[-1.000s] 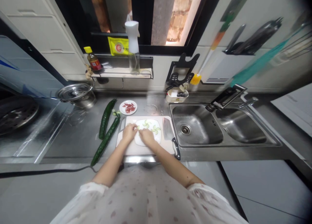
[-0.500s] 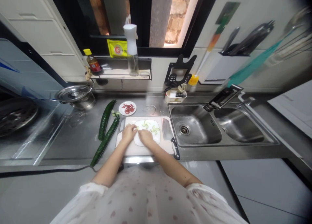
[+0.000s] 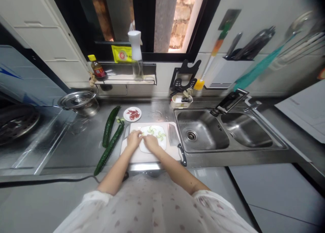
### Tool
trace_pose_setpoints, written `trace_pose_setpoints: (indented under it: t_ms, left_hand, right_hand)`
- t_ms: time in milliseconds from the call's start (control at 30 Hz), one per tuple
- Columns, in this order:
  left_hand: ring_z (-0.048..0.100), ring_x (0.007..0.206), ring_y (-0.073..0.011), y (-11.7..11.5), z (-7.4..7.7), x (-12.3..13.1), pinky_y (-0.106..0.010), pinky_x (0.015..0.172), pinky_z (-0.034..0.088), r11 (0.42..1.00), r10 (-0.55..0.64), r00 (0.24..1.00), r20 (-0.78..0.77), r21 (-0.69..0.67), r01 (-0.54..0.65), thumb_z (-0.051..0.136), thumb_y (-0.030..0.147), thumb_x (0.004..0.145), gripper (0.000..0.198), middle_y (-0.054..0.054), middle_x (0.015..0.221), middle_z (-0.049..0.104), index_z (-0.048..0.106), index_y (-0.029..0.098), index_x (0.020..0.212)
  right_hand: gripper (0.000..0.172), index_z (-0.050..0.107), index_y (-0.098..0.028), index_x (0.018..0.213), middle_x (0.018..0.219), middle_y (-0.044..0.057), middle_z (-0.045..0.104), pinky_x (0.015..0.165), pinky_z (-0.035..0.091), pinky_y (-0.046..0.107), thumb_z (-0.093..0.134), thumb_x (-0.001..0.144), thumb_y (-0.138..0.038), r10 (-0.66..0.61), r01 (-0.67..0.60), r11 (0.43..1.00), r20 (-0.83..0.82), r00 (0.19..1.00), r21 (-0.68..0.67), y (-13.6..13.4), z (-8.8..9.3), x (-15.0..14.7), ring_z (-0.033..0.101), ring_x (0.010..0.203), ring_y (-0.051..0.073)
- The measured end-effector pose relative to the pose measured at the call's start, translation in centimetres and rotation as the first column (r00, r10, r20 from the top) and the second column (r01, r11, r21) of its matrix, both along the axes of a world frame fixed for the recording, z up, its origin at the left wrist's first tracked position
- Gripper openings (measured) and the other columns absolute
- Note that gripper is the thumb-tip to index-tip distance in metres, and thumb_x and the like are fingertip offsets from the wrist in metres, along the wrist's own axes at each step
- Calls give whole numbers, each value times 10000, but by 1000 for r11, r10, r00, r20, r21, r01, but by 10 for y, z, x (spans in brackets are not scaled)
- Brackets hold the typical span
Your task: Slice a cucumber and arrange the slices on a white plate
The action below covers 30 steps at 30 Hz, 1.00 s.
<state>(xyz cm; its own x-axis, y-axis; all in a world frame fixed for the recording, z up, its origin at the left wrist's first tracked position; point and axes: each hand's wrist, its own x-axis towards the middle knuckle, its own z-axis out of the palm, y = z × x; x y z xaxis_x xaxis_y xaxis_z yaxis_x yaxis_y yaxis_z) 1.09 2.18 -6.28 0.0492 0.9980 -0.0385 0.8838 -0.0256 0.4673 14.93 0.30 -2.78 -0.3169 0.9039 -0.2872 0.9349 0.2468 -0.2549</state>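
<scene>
L hand & R hand close tog. over L side of wht plate; fingers bent, can't tell if gripping. Cuc. slices in pinwheels on plate, atop cutting bd, knife alongside.

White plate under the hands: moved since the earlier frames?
No, no visible shift: the white plate keeps the same place relative to the sink.

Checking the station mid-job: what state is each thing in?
Plate: flat, bearing green slices
Left hand: curled over plate
Right hand: curled close beside it
Small dish: holding red bits
Cutting board: flat under plate
Knife: lying flat
Cucumbers: lying side by side
Pot: lid on
Sauce bottle: capped
Tap: no flow visible
</scene>
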Motion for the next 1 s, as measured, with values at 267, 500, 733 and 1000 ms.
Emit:
trace_pose_setpoints:
  t_ms: [267,500,733,1000]
  left_hand:
    - [576,979,-216,0,-2,1,-300,845,419,1000,8,1000,-11,0,-8,585,330,844,228,-68,984,637,680,239,1031]
    - [569,998,-219,-3,2,5,-307,859,417,999,32,999,-29,-6,-32,577,356,853,243,-71,1020,627,676,238,1042]
    - [567,1009,-223,-2,4,7,-307,844,413,999,41,998,-57,-1,-42,565,367,863,236,-66,1019,627,679,250,1033]
    - [568,979,-216,-3,3,8,-300,828,408,999,41,995,-92,1,-41,553,372,872,248,-70,1019,614,677,255,1052]
  right_hand:
    - [358,652,-164,1161,1082,141,642,809,442,296,376,933,-158,20,-19,998,-8,1000,59,1,-7,-2,582,1034,226]
    - [361,676,-155,1128,1090,147,643,810,447,294,383,917,-133,3,0,998,-36,999,63,4,-6,-3,594,1014,225]
    - [333,698,-135,1094,1066,154,684,826,439,277,447,875,-111,13,-12,1000,-44,999,14,10,2,-4,629,1003,223]
    - [302,722,-144,1044,1042,146,708,803,436,256,485,856,-135,-36,33,999,-91,995,-34,20,-2,-2,645,992,219]
